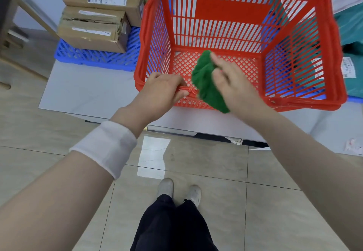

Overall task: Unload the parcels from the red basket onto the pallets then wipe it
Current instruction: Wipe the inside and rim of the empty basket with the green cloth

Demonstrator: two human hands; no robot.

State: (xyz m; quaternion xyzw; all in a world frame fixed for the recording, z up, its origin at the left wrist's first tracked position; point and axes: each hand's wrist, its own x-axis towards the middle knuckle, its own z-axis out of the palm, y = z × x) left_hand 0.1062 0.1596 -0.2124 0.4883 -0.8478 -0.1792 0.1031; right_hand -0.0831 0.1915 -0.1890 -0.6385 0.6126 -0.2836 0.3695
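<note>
basket: the red basket [237, 14] sits empty on the grey desk [84, 93], tilted toward the person
left hand: the left hand [163, 91] grips the near rim, fingers [181, 82] curled over it
right hand: the right hand [233, 85] presses a green cloth [206, 79] against the near wall
parcels: cardboard boxes [96, 20] stacked on a blue pallet [94, 58] at left; teal bags [347, 22] at right
forearm: a white wristband [106, 146] on the left
</note>
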